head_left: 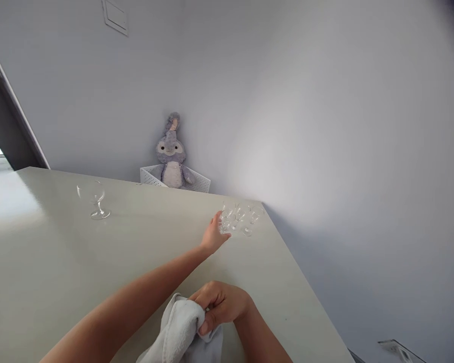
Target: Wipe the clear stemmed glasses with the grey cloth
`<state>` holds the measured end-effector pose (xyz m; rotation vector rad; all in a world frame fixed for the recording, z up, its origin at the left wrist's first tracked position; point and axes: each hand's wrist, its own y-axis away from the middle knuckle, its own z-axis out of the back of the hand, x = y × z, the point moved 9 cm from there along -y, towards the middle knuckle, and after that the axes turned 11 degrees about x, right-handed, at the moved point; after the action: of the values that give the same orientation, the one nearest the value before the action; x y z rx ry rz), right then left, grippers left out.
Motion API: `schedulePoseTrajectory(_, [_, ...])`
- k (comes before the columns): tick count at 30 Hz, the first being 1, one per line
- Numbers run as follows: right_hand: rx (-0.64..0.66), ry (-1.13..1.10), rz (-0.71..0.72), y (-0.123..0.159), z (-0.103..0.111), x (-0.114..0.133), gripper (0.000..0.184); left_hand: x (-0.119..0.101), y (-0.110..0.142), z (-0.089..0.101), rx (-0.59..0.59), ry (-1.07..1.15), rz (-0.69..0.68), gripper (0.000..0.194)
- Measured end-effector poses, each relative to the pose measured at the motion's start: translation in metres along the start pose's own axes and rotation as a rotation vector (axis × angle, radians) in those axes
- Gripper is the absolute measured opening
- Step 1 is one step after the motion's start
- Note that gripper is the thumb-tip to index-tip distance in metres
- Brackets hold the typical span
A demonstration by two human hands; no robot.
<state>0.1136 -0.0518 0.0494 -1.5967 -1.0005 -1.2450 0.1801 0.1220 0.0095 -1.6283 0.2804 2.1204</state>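
Note:
My left hand (213,236) stretches across the table to a group of clear glasses at the right-hand far corner. Its thumb and fingers curve round the nearest stemmed glass (226,219), which stands on the table. Several more clear stemmed glasses (243,213) stand close beside it, overlapping in view. Close to my body, my right hand (224,306) is closed on a bunched white cloth (181,325), whose lower part runs out of view. Another clear stemmed glass (100,214) stands apart on the left side of the table.
The pale table (155,222) has its far and right edges near grey walls. Behind the far edge, a plush toy (172,161) sits in a white perforated basket (202,183). A dark frame (7,111) is at far left, and a white object (397,349) at lower right.

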Motion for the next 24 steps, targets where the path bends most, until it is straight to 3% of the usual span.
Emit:
schedulePoseTrajectory(4, [-0.101, -0.007, 0.074, 0.005, 0.010, 0.005, 0.023, 0.013, 0.013, 0.014, -0.009, -0.101, 0.031, 0.076])
schedulePoseTrajectory(7, [-0.312, -0.001, 0.105, 0.010, 0.026, 0.010, 0.032, 0.024, 0.031, 0.056, -0.153, -0.108, -0.002, 0.061])
schedulePoseTrajectory(12, [-0.617, -0.089, 0.145, 0.015, 0.049, 0.002, 0.031, 0.042, 0.075, 0.174, -0.598, -0.093, -0.015, 0.040])
schedulePoseTrajectory(15, [-0.782, -0.194, 0.160, 0.022, 0.063, -0.014, 0.028, 0.039, 0.117, 0.248, -1.009, -0.191, -0.029, 0.037])
schedulePoseTrajectory(17, [-0.908, -0.252, 0.181, 0.031, 0.073, -0.024, 0.024, 0.038, 0.145, 0.283, -1.263, -0.251, 0.001, 0.041])
schedulePoseTrajectory(19, [-0.980, -0.300, 0.195, 0.037, 0.078, -0.032, 0.022, 0.043, 0.161, 0.307, -1.411, -0.274, 0.061, 0.053])
schedulePoseTrajectory(21, [-0.993, -0.339, 0.193, 0.038, 0.079, -0.036, 0.022, 0.054, 0.164, 0.323, -1.421, -0.265, 0.128, 0.070])
schedulePoseTrajectory(24, [-0.962, -0.380, 0.165, 0.033, 0.075, -0.040, 0.024, 0.076, 0.148, 0.337, -1.228, -0.175, 0.193, 0.091])
